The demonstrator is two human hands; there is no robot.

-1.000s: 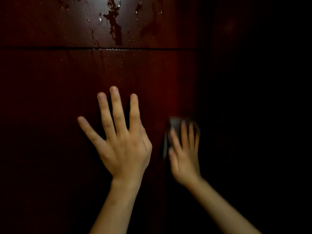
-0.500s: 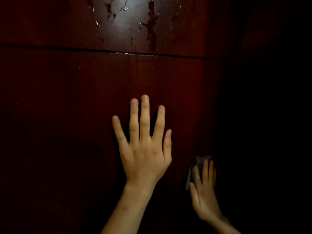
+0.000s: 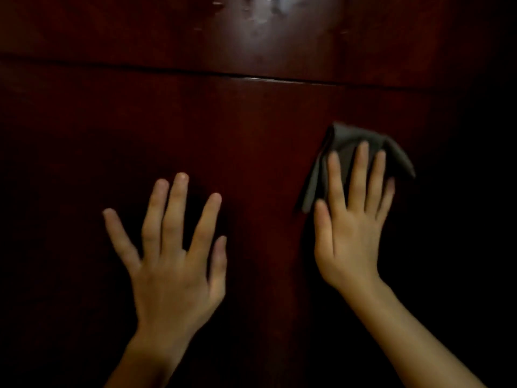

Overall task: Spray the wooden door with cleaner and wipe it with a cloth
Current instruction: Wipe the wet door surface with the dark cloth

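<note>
A: Door (image 3: 251, 130)?
B: Dark red wood, glossy, fills the frame. A thin horizontal seam (image 3: 279, 79) runs across the upper part. Wet glare and droplets (image 3: 263, 12) at top centre, blurred.

A: Cloth (image 3: 347, 138)?
B: Grey, folded, flat on the door at centre right, poking out above and to both sides of the right hand (image 3: 349, 233).

A: Fingers?
B: Right hand's fingers (image 3: 359, 169) straight and slightly spread, palm pressing the cloth to the wood, not curled round it. Left hand (image 3: 173, 273) lower left of centre, fingers splayed wide, flat on the door, holding nothing.

A: Change from half a second ago?
B: Cloth and right hand have gone up from the lower right to mid-height. Left hand sits lower and further left in frame. Seam and wet patch shifted up.

A: Hard to see?
B: Right and lower edges go black. Both forearms cut off at the bottom. Motion blur on the left hand.
</note>
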